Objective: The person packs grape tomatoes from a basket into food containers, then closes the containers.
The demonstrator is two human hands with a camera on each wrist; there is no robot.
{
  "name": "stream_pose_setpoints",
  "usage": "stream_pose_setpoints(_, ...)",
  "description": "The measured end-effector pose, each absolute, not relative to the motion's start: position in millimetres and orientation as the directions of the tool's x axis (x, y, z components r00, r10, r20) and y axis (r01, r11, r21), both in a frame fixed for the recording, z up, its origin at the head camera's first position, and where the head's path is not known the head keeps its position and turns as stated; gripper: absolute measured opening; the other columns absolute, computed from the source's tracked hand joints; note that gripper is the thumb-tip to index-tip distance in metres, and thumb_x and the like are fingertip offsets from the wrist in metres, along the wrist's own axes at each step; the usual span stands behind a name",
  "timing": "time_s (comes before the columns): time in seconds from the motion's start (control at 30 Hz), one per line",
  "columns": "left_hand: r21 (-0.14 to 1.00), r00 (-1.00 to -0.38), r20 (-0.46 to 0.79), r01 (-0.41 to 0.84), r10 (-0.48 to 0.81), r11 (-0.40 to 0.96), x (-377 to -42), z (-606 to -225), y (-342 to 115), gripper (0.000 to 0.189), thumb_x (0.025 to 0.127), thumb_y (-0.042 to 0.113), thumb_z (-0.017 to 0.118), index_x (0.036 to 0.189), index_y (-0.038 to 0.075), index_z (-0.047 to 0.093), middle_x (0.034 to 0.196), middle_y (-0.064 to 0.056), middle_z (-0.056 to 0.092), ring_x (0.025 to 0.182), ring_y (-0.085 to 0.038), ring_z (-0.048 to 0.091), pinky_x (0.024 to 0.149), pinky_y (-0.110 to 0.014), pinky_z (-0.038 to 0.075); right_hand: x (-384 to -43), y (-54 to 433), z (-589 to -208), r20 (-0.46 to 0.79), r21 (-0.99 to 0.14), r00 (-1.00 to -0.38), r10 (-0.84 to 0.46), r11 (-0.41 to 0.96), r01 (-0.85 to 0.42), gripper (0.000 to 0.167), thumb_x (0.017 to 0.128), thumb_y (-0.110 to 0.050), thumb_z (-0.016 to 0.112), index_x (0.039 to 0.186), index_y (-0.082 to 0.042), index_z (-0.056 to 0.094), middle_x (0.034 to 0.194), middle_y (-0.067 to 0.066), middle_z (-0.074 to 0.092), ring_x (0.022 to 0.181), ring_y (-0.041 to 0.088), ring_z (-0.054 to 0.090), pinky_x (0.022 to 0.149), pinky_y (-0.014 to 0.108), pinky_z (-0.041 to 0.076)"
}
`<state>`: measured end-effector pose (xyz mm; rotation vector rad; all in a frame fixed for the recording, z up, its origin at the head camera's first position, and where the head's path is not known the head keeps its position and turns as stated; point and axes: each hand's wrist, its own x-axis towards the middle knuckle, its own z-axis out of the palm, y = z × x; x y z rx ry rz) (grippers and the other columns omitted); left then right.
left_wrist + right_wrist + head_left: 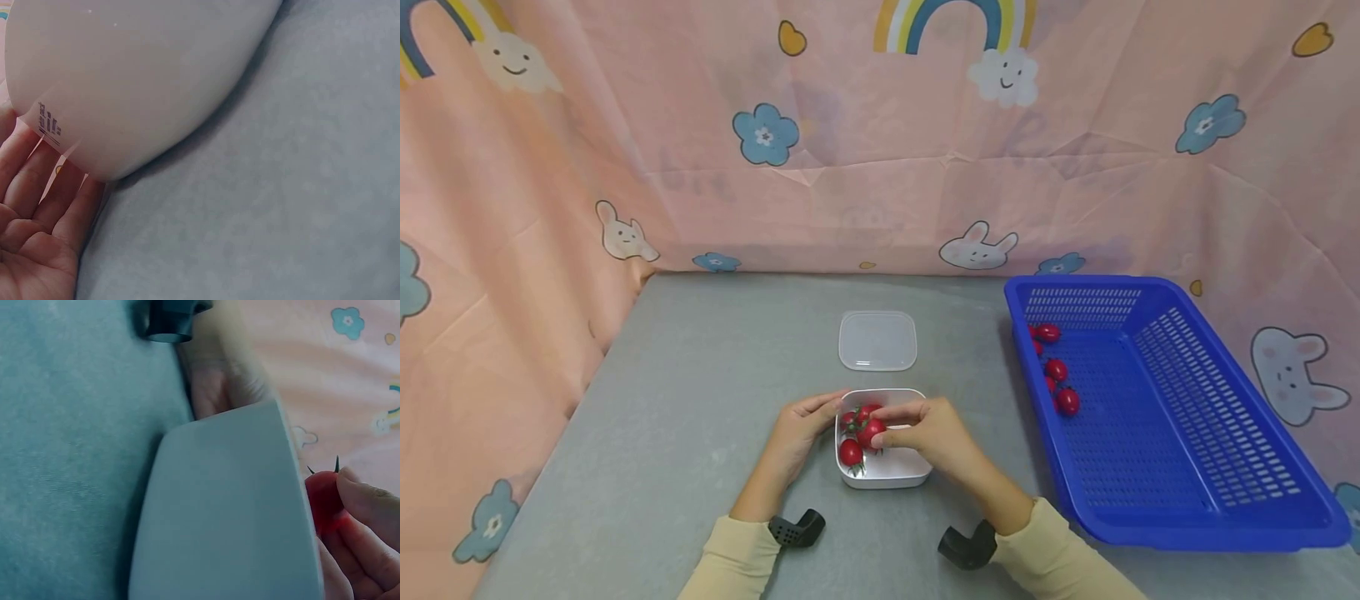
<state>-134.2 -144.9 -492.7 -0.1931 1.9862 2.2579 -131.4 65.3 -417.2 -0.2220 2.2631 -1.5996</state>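
A white rectangular container (pixel 891 481) stands on the table with several cherry tomatoes (pixel 851 452) along its left side. My right hand (pixel 942 433) reaches over its right wall and pinches one cherry tomato (pixel 325 499) between thumb and fingers. In the head view that tomato is at the container's opening, over the others; whether it touches them I cannot tell. My left hand (pixel 797 429) rests against the container's left outer wall, and the left wrist view shows its fingers (pixel 70 194) fairly straight along the white side.
A translucent lid (pixel 877 342) lies flat behind the container. On the right stands a large blue basket (pixel 1157 467), with several cherry tomatoes (pixel 1067 402) along its left wall. A patterned pink cloth (pixel 865 192) hangs behind the grey table (pixel 700 367) and down its left side.
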Motion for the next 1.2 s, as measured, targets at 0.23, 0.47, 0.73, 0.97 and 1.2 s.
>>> stream_pose_setpoints(0.23, 0.976, -0.983, -0.182, -0.182, 0.013, -0.122, -134.3, -492.5, -145.5, 0.034, 0.094, 0.013, 0.066, 0.121, -0.007, 0.067, 0.118, -0.007, 0.073, 0.103, -0.001, 0.067, 0.091, -0.020, 0.053, -129.1, 61.1, -420.9, -0.157, -0.909, -0.931, -0.330, 0.417, 0.005, 0.031, 0.071, -0.013, 0.088, 0.099, -0.003, 0.079, 0.097, 0.013, 0.078, 0.104, 0.027, 0.071, 0.084, 0.026, 0.054)
stream_pose_setpoints(0.47, 0.976, -0.984, -0.177, -0.177, 0.011, -0.129, -134.2, -491.3, -144.8, 0.035, 0.095, 0.013, 0.065, 0.121, -0.010, 0.065, 0.116, -0.007, 0.074, 0.101, 0.001, 0.066, 0.091, -0.019, 0.052, -127.9, 57.1, -424.2, -0.132, -0.872, -0.935, -0.328, 0.488, -0.048, 0.028, 0.071, -0.011, 0.088, 0.096, -0.002, 0.079, 0.095, 0.012, 0.078, 0.104, 0.028, 0.070, 0.086, 0.035, 0.057)
stream_pose_setpoints(0.73, 0.980, -0.987, -0.163, -0.164, 0.014, -0.117, -133.6, -491.8, -144.6, 0.035, 0.094, 0.014, 0.066, 0.120, -0.009, 0.067, 0.112, 0.000, 0.075, 0.101, 0.000, 0.066, 0.090, -0.019, 0.052, -127.8, 55.5, -425.3, -0.131, -0.846, -0.931, -0.340, 0.528, -0.073, 0.027, 0.070, -0.011, 0.088, 0.095, -0.003, 0.080, 0.093, 0.010, 0.078, 0.102, 0.026, 0.069, 0.086, 0.036, 0.057)
stream_pose_setpoints(0.97, 0.980, -0.987, -0.159, -0.160, 0.015, -0.116, -134.5, -492.6, -145.0, 0.035, 0.094, 0.014, 0.066, 0.120, -0.009, 0.067, 0.115, -0.004, 0.074, 0.103, 0.000, 0.066, 0.090, -0.019, 0.052, -127.1, 53.4, -423.3, -0.125, -0.820, -0.931, -0.343, 0.563, -0.097, 0.026, 0.070, -0.009, 0.088, 0.093, -0.003, 0.080, 0.092, 0.010, 0.078, 0.101, 0.026, 0.069, 0.083, 0.034, 0.056)
stream_pose_setpoints(1.2, 0.975, -0.984, -0.175, -0.177, 0.021, -0.132, -133.7, -490.4, -144.7, 0.036, 0.095, 0.012, 0.064, 0.122, -0.011, 0.064, 0.123, -0.014, 0.070, 0.103, 0.001, 0.065, 0.092, -0.018, 0.051, -126.1, 51.7, -422.8, -0.146, -0.821, -0.933, -0.330, 0.566, -0.072, 0.026, 0.069, -0.008, 0.088, 0.093, -0.004, 0.080, 0.090, 0.010, 0.078, 0.102, 0.027, 0.069, 0.079, 0.030, 0.055)
